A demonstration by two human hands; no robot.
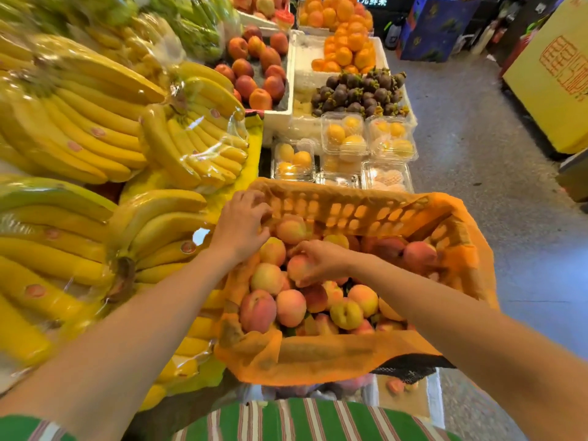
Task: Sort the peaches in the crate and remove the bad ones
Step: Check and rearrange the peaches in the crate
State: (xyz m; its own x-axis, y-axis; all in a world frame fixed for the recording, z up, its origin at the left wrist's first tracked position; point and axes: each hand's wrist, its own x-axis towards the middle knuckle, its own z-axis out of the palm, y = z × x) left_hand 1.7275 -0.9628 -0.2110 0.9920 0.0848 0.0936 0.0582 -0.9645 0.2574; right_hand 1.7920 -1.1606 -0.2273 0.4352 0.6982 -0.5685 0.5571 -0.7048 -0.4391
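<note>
One peach (297, 268) sits curled in your right grip (322, 261), centre frame, inside the crate (350, 209); whether your left grip (241, 225) holds anything I cannot tell.

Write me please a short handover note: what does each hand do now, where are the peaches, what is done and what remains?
Left hand: fingers curled among the fruit at the far left corner of the crate; I cannot tell whether it grips one.
Right hand: holds a pinkish peach over the middle of the pile.
Orange crate: heaped with peaches.
Done: cannot tell; no removed peaches show plainly.
Left: judge the held peach, then go through the rest of the pile.
</note>
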